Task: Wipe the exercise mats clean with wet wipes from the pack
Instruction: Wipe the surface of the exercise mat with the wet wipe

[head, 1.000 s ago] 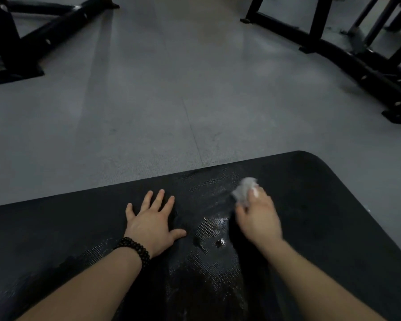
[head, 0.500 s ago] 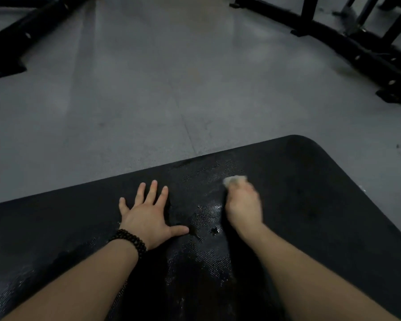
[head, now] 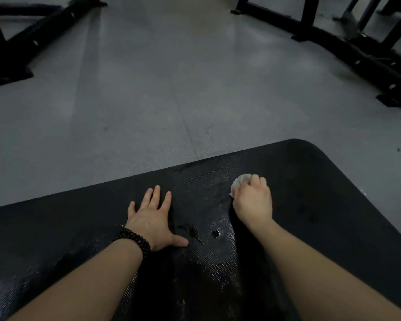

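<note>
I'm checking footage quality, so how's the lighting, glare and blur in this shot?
Head view: dim overall, the black mat nearly featureless except where wet patches between the arms glint; left hand and right hand on the wet wipe are reasonably sharp; the gym frames bow with wide-angle distortion and look slightly smeared.

Two hands rest on a mat [head: 333, 205] lying on the floor [head: 171, 100]: left hand [head: 152, 220] flat, right hand [head: 254, 201] atop a wipe [head: 240, 180]. Equipment frames [head: 357, 52] stand beyond, left and right.
</note>
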